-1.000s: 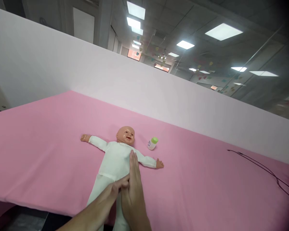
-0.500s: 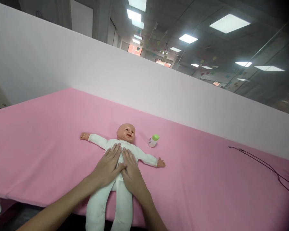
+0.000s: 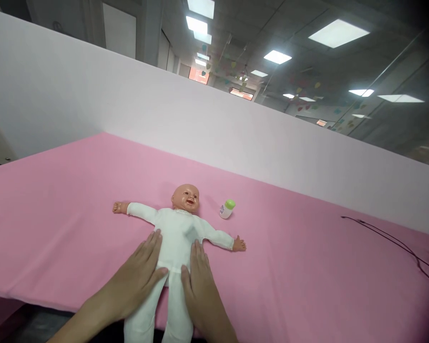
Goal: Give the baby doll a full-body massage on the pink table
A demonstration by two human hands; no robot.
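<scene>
A baby doll [image 3: 175, 236] in white clothing lies on its back, its arms spread and its smiling head away from me. My left hand [image 3: 137, 276] rests flat along the doll's side at the left of the picture, thumb apart near the hip. On the opposite side of the torso lies my right hand [image 3: 200, 281], fingers stretched toward the armpit and thumb on the hip. Neither hand is wrapped round anything. Beside the doll's head stands a small white bottle [image 3: 227, 209] with a green cap.
The doll and bottle are on a pink cloth [image 3: 300, 267] covering the table. Thin black cables [image 3: 389, 238] lie at the right. A white partition [image 3: 236, 128] rises behind the table, with lit ceiling panels beyond it.
Both hands have moved apart from the middle of the doll's chest, outward and down to its two sides. The chest is now uncovered, and the view has shifted slightly.
</scene>
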